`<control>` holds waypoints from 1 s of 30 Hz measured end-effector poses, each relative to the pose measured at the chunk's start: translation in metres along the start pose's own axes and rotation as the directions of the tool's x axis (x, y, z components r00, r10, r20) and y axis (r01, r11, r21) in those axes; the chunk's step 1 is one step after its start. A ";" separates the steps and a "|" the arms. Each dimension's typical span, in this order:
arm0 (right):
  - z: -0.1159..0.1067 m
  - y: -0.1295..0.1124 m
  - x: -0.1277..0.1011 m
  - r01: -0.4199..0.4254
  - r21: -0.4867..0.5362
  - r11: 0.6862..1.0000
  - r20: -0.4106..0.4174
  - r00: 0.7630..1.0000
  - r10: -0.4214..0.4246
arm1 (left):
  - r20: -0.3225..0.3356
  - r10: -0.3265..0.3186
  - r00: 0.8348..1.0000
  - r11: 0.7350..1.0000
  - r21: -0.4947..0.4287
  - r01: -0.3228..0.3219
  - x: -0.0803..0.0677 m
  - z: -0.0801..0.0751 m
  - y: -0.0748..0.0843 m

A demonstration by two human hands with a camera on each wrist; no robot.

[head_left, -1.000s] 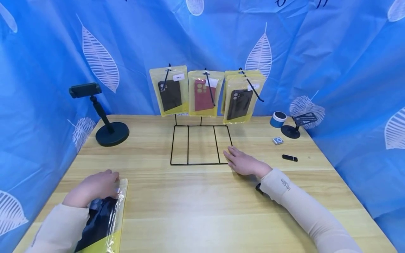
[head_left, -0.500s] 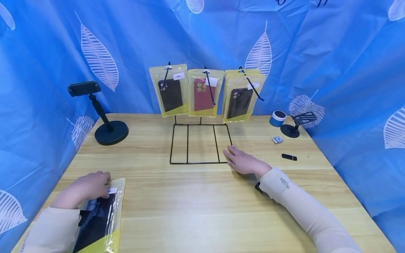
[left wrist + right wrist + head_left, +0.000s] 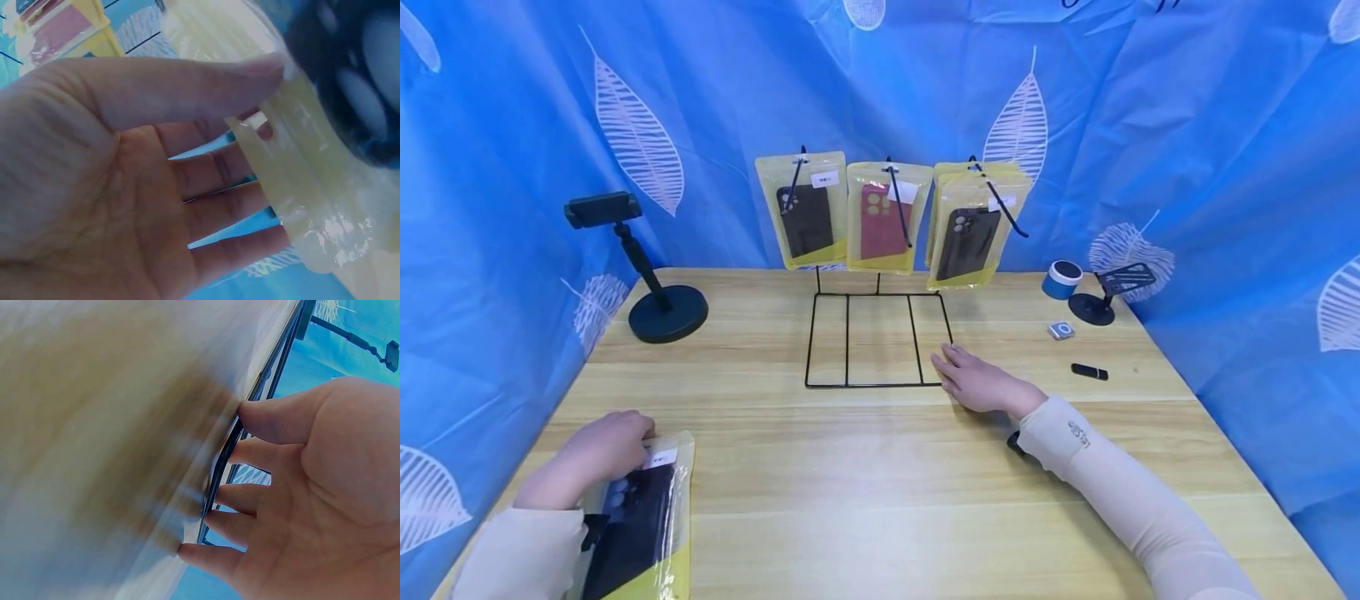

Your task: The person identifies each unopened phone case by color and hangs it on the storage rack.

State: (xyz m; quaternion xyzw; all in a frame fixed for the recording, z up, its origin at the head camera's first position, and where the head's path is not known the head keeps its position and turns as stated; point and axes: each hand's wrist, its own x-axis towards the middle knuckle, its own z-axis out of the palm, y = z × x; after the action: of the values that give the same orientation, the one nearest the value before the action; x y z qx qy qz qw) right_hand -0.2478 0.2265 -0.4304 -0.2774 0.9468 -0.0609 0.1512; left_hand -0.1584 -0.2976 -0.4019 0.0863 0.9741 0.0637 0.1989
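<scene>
Low at the left, my left hand [image 3: 597, 457] pinches the top edge of a bagged phone case [image 3: 634, 525]; the case inside is dark, the bag clear with a yellow lower corner and a white label. In the left wrist view the thumb presses on the bag [image 3: 300, 194] near its hang hole, with the fingers behind. My right hand [image 3: 979, 382] rests at the front right corner of a black wire display rack [image 3: 865, 386], its fingertips touching the base wire [image 3: 220, 464]. Three hooks on the rack carry bagged cases: a dark one [image 3: 807, 225], a red one [image 3: 883, 225] and several at right [image 3: 967, 246].
A black phone stand [image 3: 667, 314] stands at the back left of the wooden table [image 3: 880, 500]. Toward the right are a blue round speaker [image 3: 1062, 280], a small black stand [image 3: 1092, 309], a small silver player [image 3: 1061, 331] and a black stick [image 3: 1089, 372]. A blue curtain [image 3: 917, 75] hangs behind.
My left hand has shifted slightly left and toward me, and more of the bag's label shows. The right hand stays on the rack's corner.
</scene>
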 end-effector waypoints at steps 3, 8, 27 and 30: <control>0.000 0.001 0.001 0.006 -0.008 1.000 -0.003 1.000 -0.006 | -0.055 0.033 0.998 0.999 -0.007 -0.033 -0.002 0.005 -0.004; -0.001 0.000 0.000 0.002 -0.008 1.000 0.000 1.000 -0.002 | -0.090 0.024 0.996 0.990 -0.133 -0.035 -0.005 -0.006 -0.005; -0.003 -0.001 -0.003 0.009 -0.019 1.000 -0.006 1.000 -0.010 | -0.714 0.015 0.700 0.927 -0.253 -0.278 -0.014 -0.051 0.052; -0.003 0.000 -0.003 0.012 -0.021 1.000 -0.004 1.000 -0.013 | -0.772 0.016 0.635 0.916 -0.244 -0.319 -0.009 -0.058 0.062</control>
State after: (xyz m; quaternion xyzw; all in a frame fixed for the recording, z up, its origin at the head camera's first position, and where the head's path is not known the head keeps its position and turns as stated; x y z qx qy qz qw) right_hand -0.2464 0.2281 -0.4269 -0.2847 0.9460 -0.0526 0.1458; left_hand -0.1645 -0.2445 -0.3354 0.1058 0.9258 0.2887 -0.2198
